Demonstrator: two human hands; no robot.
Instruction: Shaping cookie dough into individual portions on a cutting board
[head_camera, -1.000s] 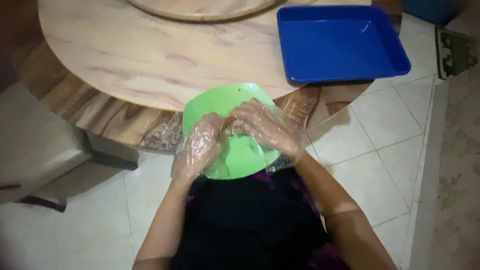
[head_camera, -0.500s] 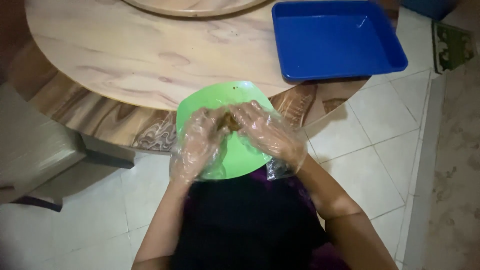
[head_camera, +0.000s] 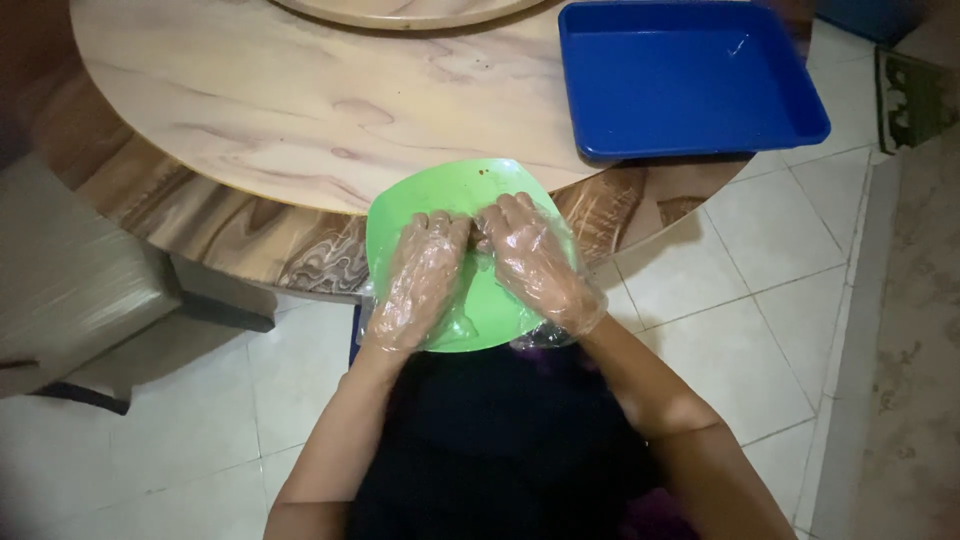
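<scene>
A green plate rests half on the round table's near edge and half over my lap. Both hands wear clear plastic gloves and lie over the plate, fingers pointing away from me. My left hand and my right hand meet at the fingertips. They pinch a small brown piece of food, which is mostly hidden by the fingers. A few brown crumbs lie near the plate's far rim.
The round wooden table has a raised turntable at its centre. A blue rectangular tray sits at its right edge. A grey chair stands to the left on the white tiled floor.
My hands have lowered and flattened over the plate, with their fingertips drawn closer together. The brown piece shows less than before.
</scene>
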